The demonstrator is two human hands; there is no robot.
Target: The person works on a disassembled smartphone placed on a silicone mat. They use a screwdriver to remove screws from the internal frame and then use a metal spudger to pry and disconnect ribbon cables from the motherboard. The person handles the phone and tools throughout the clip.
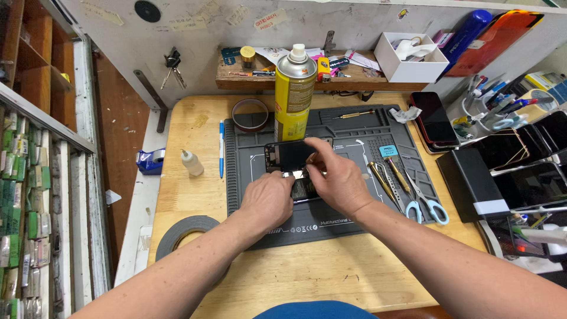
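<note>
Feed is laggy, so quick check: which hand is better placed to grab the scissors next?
Probably right: the right hand sits nearer the scissors, while the left hand presses on the opened phone.

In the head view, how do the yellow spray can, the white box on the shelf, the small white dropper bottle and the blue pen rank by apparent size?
1. Yellow spray can
2. White box
3. Blue pen and small white dropper bottle: the pen is longer, the bottle thicker, so they look too alike to rank.

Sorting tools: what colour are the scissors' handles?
Light blue handles on the small metal scissors, head view.
</note>
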